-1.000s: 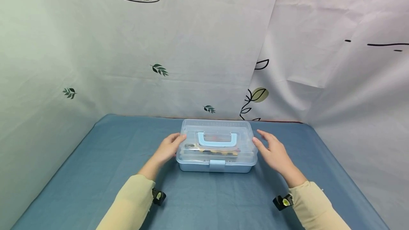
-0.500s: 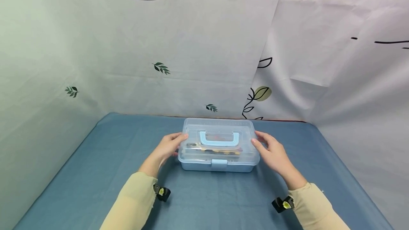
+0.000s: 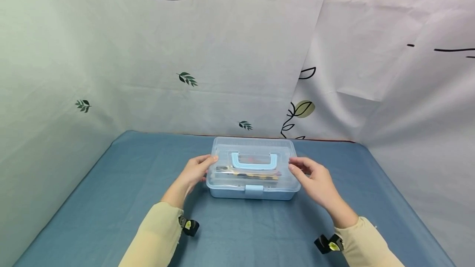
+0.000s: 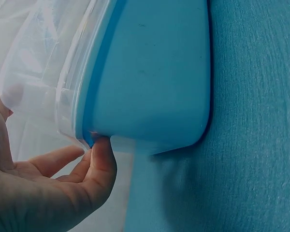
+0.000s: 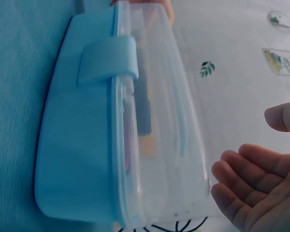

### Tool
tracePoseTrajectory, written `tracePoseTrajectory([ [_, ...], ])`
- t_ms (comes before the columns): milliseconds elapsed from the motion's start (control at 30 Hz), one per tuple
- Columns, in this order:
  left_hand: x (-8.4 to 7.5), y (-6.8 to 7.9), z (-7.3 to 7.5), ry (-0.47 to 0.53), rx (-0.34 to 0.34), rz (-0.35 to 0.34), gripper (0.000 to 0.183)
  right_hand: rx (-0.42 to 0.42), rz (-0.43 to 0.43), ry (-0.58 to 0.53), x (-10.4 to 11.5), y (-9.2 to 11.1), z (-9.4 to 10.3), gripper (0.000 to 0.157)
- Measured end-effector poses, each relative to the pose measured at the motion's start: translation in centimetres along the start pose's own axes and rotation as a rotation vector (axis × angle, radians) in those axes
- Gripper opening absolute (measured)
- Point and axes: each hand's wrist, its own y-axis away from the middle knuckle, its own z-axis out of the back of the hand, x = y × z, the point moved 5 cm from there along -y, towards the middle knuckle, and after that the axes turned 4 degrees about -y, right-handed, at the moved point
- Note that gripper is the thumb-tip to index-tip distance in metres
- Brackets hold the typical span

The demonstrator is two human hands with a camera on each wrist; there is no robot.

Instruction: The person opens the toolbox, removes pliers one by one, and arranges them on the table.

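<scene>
A plastic storage box [image 3: 252,195] with a light blue base and a clear lid [image 3: 256,145] sits on the blue cloth. A blue carrying handle [image 3: 254,166] lies flat on the lid, and the front latch [image 5: 108,60] is down. My left hand [image 3: 194,172] grips the box's left end, thumb on the lid and fingers curled under the rim, as the left wrist view shows. My right hand [image 3: 315,180] hovers by the lid's right edge with loosely bent fingers, holding nothing. In the right wrist view a small gap separates its fingertips from the lid.
Through the lid, long thin items [image 3: 256,175] with yellow and black parts show blurred. The box stands near the back edge of the blue cloth [image 3: 237,234]. A pale printed curtain [image 3: 222,52] rises behind it and at both sides.
My right hand has moved off the box's right end, inward and slightly up over the lid edge, its fingers drawn closer together. The left hand keeps its grip at the left end.
</scene>
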Motion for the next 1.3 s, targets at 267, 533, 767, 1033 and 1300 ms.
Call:
tracePoseTrajectory([
  [267, 0.0, 0.0, -0.1, -0.001, 0.001, 0.002, 0.075, 0.05, 0.007, -0.164, 1.0, 0.8, -0.8, 0.031],
  [533, -0.2, 0.1, -0.1, 0.006, -0.012, -0.001, 0.074, 0.215, -0.133, -0.433, 0.1, 1.6, -3.8, 0.035],
  [767, 0.0, 0.2, -0.1, 0.003, -0.024, -0.007, 0.076, 0.387, -0.224, -0.528, -1.7, 2.3, -6.7, 0.042],
  [1033, 0.1, 0.1, -0.1, 0.003, -0.033, 0.012, 0.075, 0.469, -0.375, -0.643, -3.0, 3.1, -9.0, 0.055],
  [1300, 0.1, 0.2, -0.2, 0.019, -0.037, 0.016, 0.072, 0.43, -0.558, -0.735, -4.2, 3.7, -11.0, 0.068],
])
